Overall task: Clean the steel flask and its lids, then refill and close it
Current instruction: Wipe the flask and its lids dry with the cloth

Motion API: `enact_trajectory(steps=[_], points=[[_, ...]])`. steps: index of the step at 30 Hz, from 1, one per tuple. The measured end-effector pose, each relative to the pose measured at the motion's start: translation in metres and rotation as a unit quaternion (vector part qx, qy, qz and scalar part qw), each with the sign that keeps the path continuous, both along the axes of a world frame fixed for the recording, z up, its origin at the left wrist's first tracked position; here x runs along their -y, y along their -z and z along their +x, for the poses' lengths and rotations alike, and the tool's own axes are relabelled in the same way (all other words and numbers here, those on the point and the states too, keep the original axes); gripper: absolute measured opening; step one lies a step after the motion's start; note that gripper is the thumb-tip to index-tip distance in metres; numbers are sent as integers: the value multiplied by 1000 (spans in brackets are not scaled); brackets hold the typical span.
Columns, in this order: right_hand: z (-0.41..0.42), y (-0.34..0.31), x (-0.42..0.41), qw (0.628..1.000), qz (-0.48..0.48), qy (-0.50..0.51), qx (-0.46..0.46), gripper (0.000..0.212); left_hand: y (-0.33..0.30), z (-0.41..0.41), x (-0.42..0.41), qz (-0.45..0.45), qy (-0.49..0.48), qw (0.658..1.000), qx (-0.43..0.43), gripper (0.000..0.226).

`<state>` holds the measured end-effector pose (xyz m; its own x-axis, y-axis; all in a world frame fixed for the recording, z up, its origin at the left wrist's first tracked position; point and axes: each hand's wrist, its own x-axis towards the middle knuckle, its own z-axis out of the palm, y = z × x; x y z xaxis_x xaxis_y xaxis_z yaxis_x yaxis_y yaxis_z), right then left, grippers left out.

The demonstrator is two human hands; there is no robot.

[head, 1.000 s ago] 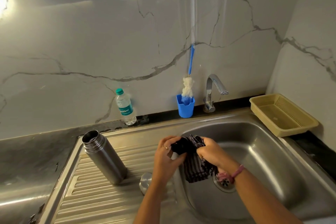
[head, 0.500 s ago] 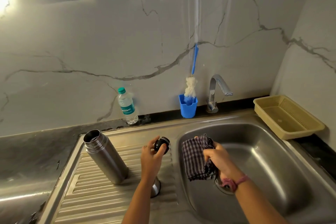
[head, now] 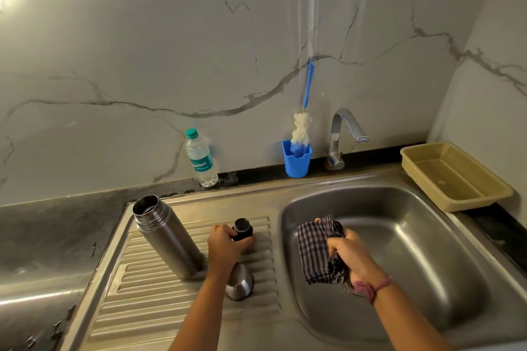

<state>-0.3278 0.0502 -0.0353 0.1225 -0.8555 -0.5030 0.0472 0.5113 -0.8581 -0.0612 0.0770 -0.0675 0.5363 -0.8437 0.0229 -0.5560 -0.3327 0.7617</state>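
The sink (head: 399,202) was dry-looking, its tap (head: 346,134) off. The flask (head: 166,236) stood open and apparently empty on the drainboard, the steel cup (head: 240,283) beside it. The left hand (head: 225,245) gripped the black stopper (head: 242,229) at the drainboard; the right hand (head: 352,256) clutched the cloth (head: 316,248). Refilling and closing remained.

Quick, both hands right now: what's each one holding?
Left hand: grips the black inner lid on the drainboard.
Right hand: grips the checked cloth.

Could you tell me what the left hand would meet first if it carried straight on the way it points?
Probably the sink rim behind the draining board; the left hand, holding the black lid, points toward it. Depth is unclear.
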Motion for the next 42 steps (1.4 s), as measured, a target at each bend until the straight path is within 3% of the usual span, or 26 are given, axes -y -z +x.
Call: enact_trajectory(steps=[10,17,21,25,29,37,42], points=[[0,6,-2,1000,3,-8,-13,44,0,7,-7,48,-26,998,-16,47],[-2,9,-7,1000,2,-3,-7,36,-8,5,-30,47,-30,997,-59,39],[-5,11,-9,1000,16,23,-1,30,-11,-6,-56,74,-26,994,-81,60],[-7,14,-12,997,26,66,14,20,-4,-13,-79,131,29,991,-8,87],[-8,14,-19,992,61,104,36,20,3,-14,-90,146,27,989,20,97],[-16,12,-36,981,93,146,83,23,4,-26,-95,114,31,991,67,82],[-29,8,-39,976,90,171,105,21,-20,-60,-89,54,111,992,-7,76]])
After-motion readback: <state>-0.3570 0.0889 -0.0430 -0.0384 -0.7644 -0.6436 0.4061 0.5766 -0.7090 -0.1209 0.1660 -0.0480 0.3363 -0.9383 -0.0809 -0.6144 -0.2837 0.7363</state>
